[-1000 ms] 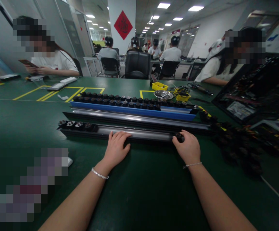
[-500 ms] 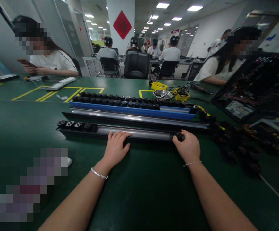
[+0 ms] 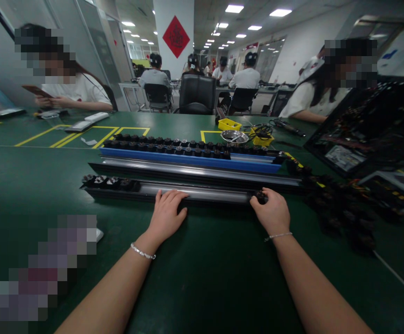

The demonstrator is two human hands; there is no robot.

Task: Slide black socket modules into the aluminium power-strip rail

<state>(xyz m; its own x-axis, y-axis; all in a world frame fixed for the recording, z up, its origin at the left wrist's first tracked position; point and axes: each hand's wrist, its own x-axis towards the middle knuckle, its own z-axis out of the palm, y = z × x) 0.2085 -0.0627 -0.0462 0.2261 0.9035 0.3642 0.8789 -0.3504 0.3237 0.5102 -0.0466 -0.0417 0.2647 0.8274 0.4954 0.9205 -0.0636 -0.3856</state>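
Observation:
A long black channel rail (image 3: 202, 189) with a shiny metal inside lies across the green table in front of me. Several small black round parts (image 3: 113, 182) sit in its left end. My left hand (image 3: 170, 211) rests with fingers spread over the rail's near edge, around its middle. At the rail's right end my right hand (image 3: 273, 208) pinches one small black part (image 3: 259, 195) between thumb and fingers. Behind lies a second black rail (image 3: 195, 170), then a blue rail (image 3: 188, 159) carrying rows of similar black parts.
A pile of black parts (image 3: 344, 208) lies to the right, beside an open black case (image 3: 362, 125). Yellow trays (image 3: 230, 124) and a metal dish (image 3: 235, 137) stand behind the rails. A blurred-out object (image 3: 45, 269) lies at left. Two people sit across the table.

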